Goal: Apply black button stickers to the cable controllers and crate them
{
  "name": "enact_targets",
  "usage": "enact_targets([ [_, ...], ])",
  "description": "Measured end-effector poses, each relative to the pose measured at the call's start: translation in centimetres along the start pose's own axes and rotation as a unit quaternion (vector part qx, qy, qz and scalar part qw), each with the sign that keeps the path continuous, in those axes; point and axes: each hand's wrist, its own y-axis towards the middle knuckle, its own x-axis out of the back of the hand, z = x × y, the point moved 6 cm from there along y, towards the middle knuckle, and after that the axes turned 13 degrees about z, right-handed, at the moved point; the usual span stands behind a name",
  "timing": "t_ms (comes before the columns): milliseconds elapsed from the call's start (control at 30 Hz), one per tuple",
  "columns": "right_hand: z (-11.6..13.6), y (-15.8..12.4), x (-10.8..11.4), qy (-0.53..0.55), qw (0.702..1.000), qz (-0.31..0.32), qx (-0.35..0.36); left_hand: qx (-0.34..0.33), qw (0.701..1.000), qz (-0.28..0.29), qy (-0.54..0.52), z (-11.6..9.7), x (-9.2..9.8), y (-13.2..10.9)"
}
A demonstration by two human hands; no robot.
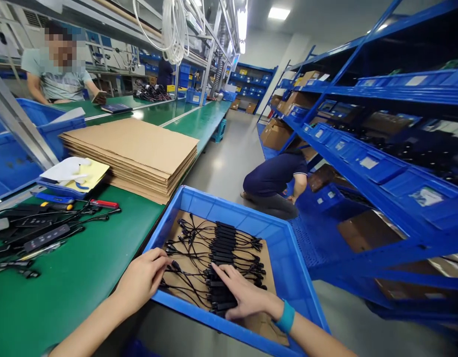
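Note:
A blue plastic bin [221,201] holds a row of black cables with small box-shaped modules [225,238], laid side by side on a cardboard sheet [271,263]. Their leads and connectors [188,228] fan out to either side. At the bin's left edge my left hand [142,277] has its fingers pinched together by the connectors; whatever is between the fingertips is hidden. My right hand [247,295], with a teal wristband [286,317], lies over the near modules. Its fingers are stretched out and its thumb is apart, touching the row from above.
Left of the bin, a green workbench [140,223] carries stacked cardboard sheets [136,148], black controllers with cables [46,238] and a small tray [75,176]. A person crouches [277,178] beyond the bin beside blue shelving [348,163]. Another person [61,79] sits across the bench.

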Motion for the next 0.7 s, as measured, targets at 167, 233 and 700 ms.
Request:
enact_targets([
  [167, 0.1, -0.3, 1.9, -0.002, 0.996, -0.087, -0.014, 0.004, 1.000, 0.009, 0.015, 0.0, 0.0, 0.1],
  [233, 0.5, -0.4, 2.7, -0.025, 0.995, -0.095, 0.001, 0.000, 1.000, 0.008, 0.017, 0.0, 0.0, 0.1],
  [700, 18.6, -8.0, 11.9, -0.428, 0.804, -0.382, 0.155, -0.146, 0.986, 0.000, -0.079, -8.6, 1.6, 3.7],
])
